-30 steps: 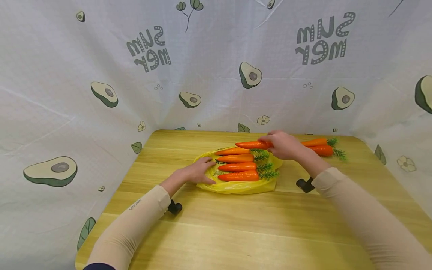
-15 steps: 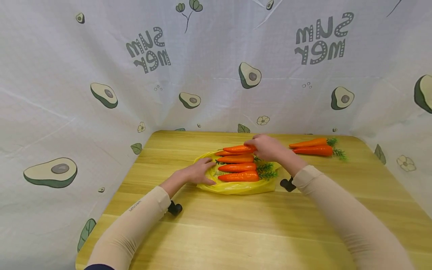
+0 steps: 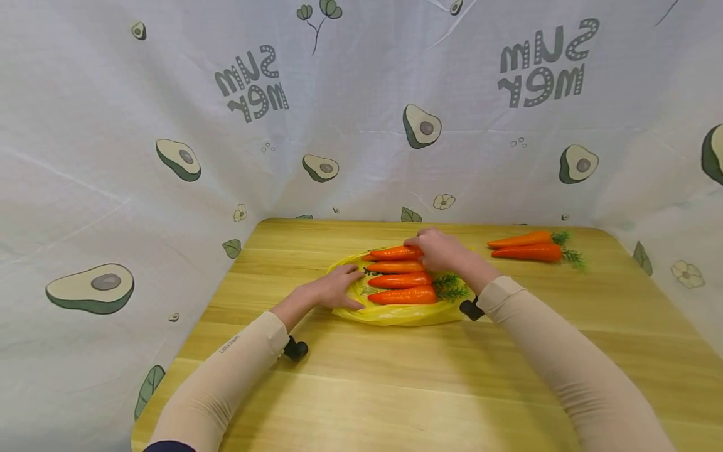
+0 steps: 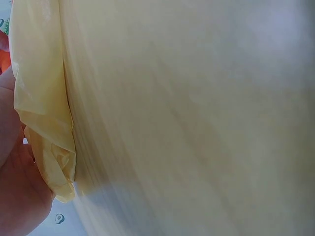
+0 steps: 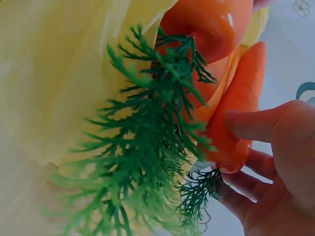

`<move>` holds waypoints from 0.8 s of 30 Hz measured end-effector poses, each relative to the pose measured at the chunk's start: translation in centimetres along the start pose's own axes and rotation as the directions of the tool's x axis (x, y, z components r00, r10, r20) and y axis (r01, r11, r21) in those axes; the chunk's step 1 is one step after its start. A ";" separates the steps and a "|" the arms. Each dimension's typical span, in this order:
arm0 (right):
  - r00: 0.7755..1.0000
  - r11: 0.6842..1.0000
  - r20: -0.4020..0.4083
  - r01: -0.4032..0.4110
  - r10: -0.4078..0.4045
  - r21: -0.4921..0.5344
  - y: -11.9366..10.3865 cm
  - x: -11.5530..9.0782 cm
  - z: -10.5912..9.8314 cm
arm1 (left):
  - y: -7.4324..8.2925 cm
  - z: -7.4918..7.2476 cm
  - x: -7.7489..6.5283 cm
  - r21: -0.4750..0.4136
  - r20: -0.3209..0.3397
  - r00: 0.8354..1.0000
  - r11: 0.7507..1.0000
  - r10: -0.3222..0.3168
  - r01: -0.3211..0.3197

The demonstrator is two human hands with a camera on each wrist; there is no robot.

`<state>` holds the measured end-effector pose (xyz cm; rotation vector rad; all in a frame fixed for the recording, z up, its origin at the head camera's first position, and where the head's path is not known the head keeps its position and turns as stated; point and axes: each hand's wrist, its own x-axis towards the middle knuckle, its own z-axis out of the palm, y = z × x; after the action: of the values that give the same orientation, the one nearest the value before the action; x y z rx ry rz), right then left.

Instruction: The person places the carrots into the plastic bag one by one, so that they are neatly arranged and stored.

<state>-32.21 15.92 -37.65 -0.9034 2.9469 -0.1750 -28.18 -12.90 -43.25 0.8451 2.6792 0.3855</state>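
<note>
My right hand [image 3: 443,251] pinches a carrot [image 3: 395,253] near its top end, low over the far side of a yellow plastic bag [image 3: 415,315]. In the right wrist view, thumb and fingers lie on either side of this carrot [image 5: 243,93], its green leaves hanging below. Several other carrots [image 3: 402,295] lie side by side in the bag's opening, tips to the left. My left hand [image 3: 336,287] rests at the bag's left edge with fingers and thumb spread. In the left wrist view, yellow plastic [image 4: 42,98] partly covers that hand [image 4: 19,182].
Two more carrots [image 3: 528,252] with green tops lie at the back right of the wooden table [image 3: 350,383]. A white curtain [image 3: 361,132] printed with avocados hangs behind and beside the table. Small black mounts [image 3: 295,349] show under both wrists.
My right hand has moved left and down with the carrot, from above the bag's back right to close over the carrots in it. The left hand has stayed in place.
</note>
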 end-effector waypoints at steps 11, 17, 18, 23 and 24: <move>1.000 1.000 0.005 0.008 -0.008 0.012 0.4 0.4 0.2 | 0.1 0.0 0.1 0.006 0.007 1.000 1.000 -0.007 0.007; 1.000 1.000 0.008 -0.004 0.004 0.004 0.3 0.5 0.1 | 0.1 0.1 0.0 -0.012 0.004 1.000 1.000 -0.010 0.010; 1.000 1.000 0.008 -0.005 0.005 0.005 0.2 0.4 0.0 | 0.1 0.1 0.0 -0.014 0.004 1.000 1.000 -0.010 0.010; 1.000 1.000 -0.025 0.003 -0.003 0.013 0.1 -0.3 -0.6 | 0.3 0.0 -0.1 -0.022 0.000 1.000 1.000 -0.012 0.012; 0.999 1.000 -0.036 0.006 -0.006 0.012 0.1 -0.5 -0.8 | 0.3 0.1 -0.1 -0.026 -0.001 1.000 1.000 -0.012 0.012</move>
<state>-31.95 16.33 -36.89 -0.9175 2.9731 -0.2111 -27.90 -12.69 -43.19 0.8211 2.6728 0.4170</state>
